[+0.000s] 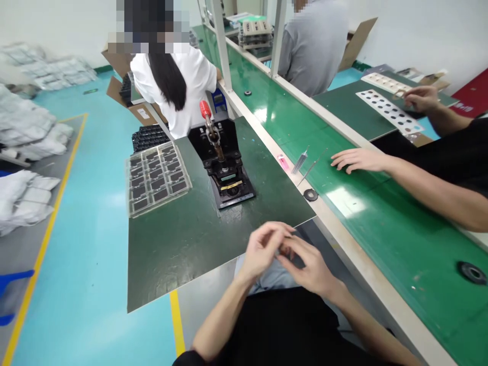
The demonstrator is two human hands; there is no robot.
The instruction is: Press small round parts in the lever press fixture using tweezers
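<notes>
My left hand (262,250) and my right hand (306,265) meet in front of me, over the near corner of a dark green mat (175,259). Their fingers curl together, and whatever lies between them is too small or hidden to tell. Further up the mat stands a black press fixture (229,175) with a red-knobbed lever. To its left, a clear tray (157,179) holds rows of black rectangular parts. Neither hand touches the fixture or tray.
A green-topped bench (400,223) runs along the right, with tweezers (313,166) and a black ring (310,194) on it. A co-worker's hand (358,160) rests there. White bags (26,122) lie on the floor at left.
</notes>
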